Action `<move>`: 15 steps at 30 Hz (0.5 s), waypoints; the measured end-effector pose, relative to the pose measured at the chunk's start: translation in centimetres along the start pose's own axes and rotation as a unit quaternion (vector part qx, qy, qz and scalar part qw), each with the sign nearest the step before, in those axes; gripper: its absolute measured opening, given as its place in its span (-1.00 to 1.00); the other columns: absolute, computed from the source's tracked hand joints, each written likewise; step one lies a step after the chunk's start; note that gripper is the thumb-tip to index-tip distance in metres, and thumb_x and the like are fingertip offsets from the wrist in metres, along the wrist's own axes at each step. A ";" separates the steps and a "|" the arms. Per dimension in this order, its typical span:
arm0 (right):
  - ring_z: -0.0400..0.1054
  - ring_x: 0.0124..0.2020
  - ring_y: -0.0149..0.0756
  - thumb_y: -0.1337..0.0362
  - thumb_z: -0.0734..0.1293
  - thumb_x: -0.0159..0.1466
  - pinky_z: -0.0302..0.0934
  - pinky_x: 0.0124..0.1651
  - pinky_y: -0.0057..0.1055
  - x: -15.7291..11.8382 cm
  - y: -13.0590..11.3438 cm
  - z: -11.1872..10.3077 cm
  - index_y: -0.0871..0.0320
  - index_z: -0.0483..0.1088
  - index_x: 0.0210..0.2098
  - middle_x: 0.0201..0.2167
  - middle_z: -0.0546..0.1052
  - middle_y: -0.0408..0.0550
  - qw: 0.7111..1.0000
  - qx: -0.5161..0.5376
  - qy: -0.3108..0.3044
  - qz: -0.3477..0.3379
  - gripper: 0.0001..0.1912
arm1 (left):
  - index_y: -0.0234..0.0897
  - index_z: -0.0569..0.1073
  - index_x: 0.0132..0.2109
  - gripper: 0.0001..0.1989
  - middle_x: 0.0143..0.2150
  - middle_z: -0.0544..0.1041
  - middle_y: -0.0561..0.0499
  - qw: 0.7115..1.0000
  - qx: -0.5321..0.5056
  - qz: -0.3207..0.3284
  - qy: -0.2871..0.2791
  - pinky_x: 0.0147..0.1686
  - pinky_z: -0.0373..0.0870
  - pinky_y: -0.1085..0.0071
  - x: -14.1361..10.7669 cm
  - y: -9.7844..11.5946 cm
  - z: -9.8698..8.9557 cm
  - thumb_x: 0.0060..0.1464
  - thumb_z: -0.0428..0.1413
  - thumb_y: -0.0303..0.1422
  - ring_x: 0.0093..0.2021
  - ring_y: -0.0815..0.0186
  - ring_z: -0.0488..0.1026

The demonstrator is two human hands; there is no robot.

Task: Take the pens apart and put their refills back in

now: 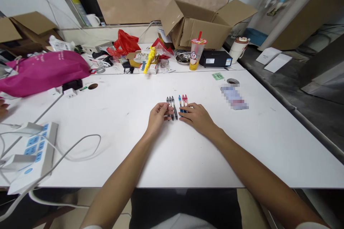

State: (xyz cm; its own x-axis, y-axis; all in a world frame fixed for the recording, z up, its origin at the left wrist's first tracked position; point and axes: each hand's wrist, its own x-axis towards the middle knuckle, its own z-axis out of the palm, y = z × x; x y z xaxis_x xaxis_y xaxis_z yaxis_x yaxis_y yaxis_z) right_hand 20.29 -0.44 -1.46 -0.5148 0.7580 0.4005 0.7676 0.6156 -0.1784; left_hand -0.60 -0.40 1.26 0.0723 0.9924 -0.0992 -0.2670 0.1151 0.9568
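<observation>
Near the middle of the white desk (120,143), the left hand (158,116) rests its slightly parted fingers over the black pens (175,111), lined up side by side. Just beside them, the right hand (197,117), its fingers also a little apart, covers parts of the blue pen (180,98) and red pens (186,98); whether either hand pinches one, I cannot tell.

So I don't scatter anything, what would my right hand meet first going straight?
Beyond the coloured pens under its fingers, your right hand would probably meet the nearest black pen; height is unclear.
</observation>
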 end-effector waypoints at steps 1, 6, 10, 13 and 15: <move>0.33 0.07 -0.03 0.13 0.28 0.43 0.18 -0.01 -0.09 0.0 0.0 0.0 -0.06 0.60 -0.08 0.10 0.58 -0.10 1.000 -0.001 0.001 0.001 -0.75 | -0.28 0.48 -0.19 -0.79 -0.22 0.58 -0.11 1.000 -0.001 -0.001 0.000 -0.40 0.44 0.43 0.0 0.0 0.0 0.18 0.20 -0.22 -0.32 0.33 0.53; 0.33 0.08 -0.03 0.14 0.29 0.42 0.19 0.00 -0.09 -0.1 0.2 0.2 -0.06 0.60 -0.09 0.09 0.57 -0.07 1.000 -0.006 0.001 0.005 -0.77 | -0.27 0.48 -0.20 -0.78 -0.22 0.58 -0.12 1.000 0.000 0.003 -0.003 -0.39 0.44 0.40 -0.1 0.1 0.1 0.18 0.20 -0.20 -0.32 0.31 0.53; 0.30 0.16 0.00 0.09 0.31 0.40 0.22 0.06 -0.06 -0.1 0.0 0.2 0.00 0.51 0.09 0.18 0.51 0.01 1.000 -0.009 0.010 -0.004 -0.67 | -0.27 0.49 -0.20 -0.80 -0.21 0.59 -0.12 1.000 0.001 0.002 0.000 -0.36 0.46 0.35 -0.1 0.1 0.0 0.18 0.20 -0.21 -0.31 0.29 0.54; 0.25 0.24 0.01 0.08 0.32 0.39 0.21 0.14 -0.03 0.1 -0.3 0.5 0.03 0.39 0.24 0.25 0.45 0.00 1.000 0.006 0.010 -0.018 -0.55 | -0.26 0.50 -0.20 -0.82 -0.20 0.59 -0.12 1.000 -0.001 0.004 0.001 -0.36 0.46 0.36 0.0 0.1 0.0 0.19 0.19 -0.23 -0.30 0.29 0.53; 0.24 0.26 0.00 0.11 0.31 0.41 0.20 0.16 -0.03 0.2 -0.6 0.7 0.00 0.38 0.25 0.25 0.46 -0.06 1.000 0.012 0.000 -0.022 -0.56 | -0.26 0.50 -0.20 -0.81 -0.21 0.59 -0.12 1.000 -0.002 0.005 0.000 -0.37 0.45 0.38 0.0 0.1 0.0 0.19 0.19 -0.22 -0.30 0.30 0.53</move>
State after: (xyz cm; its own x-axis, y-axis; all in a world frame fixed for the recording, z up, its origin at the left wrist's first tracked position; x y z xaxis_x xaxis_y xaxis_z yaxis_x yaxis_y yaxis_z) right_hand 19.43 -0.47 -1.92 -0.5476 0.7298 0.4093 0.7345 0.6536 -0.1826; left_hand -0.65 -0.40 1.34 0.0690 0.9936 -0.0889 -0.2720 0.1045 0.9566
